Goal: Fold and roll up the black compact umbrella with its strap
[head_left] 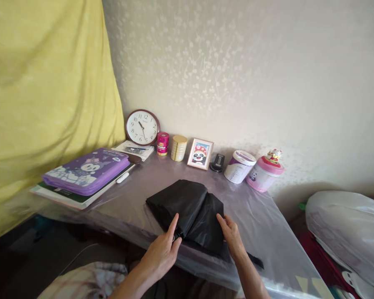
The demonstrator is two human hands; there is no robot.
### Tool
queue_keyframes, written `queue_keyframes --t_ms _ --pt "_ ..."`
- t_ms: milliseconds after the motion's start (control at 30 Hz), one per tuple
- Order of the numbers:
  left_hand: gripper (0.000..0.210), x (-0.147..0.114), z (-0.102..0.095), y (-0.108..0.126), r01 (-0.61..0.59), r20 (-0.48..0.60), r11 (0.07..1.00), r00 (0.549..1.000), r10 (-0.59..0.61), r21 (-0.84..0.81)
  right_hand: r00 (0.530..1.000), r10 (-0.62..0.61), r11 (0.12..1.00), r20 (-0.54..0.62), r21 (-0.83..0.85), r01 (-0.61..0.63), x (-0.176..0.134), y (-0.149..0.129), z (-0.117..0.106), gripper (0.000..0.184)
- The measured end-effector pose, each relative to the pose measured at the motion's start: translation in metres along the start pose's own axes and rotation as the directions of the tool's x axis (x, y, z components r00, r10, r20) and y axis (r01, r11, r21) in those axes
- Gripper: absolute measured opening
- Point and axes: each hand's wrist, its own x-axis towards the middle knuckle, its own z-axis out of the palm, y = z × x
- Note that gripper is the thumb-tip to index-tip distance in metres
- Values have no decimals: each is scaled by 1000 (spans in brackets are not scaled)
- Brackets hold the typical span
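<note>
A black folding umbrella (187, 203) lies at the table's front edge, its canopy loose and fanned out in folds. My left hand (162, 251) grips it at the narrow near end, index finger stretched along the cloth; a small ring shows beside the fingers. On the right, my right hand (230, 234) pinches the outer edge of a canopy fold between thumb and fingers. A black strap end (256, 261) sticks out past my right wrist on the table. The palm side of both hands is hidden.
A plastic-covered table (252, 220) carries a purple zip case (89, 170) on a book at left. Along the wall stand a clock (142, 127), a pink tin (162, 144), a yellow tin (178, 148), a picture frame (200, 154) and two tubs (239, 167). A bagged bundle (345, 224) sits right.
</note>
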Motion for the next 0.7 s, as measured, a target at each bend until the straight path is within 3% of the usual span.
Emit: queue_keyframes --t_ms 100,233,433,700 --pt "59 0 2 0 -6 -46 990 999 13 138 997 69 992 44 105 -74 -3 -5 0 46" --pt "60 0 4 0 6 -39 984 999 1 177 989 89 955 120 272 -118 -7 -17 1 48" --pt "59 -1 2 3 9 -38 985 999 -3 174 995 -19 949 93 314 -11 1 -40 12 50" --pt "59 -2 -1 3 -51 -53 997 997 54 53 985 -132 919 111 386 80 9 -72 47 48"
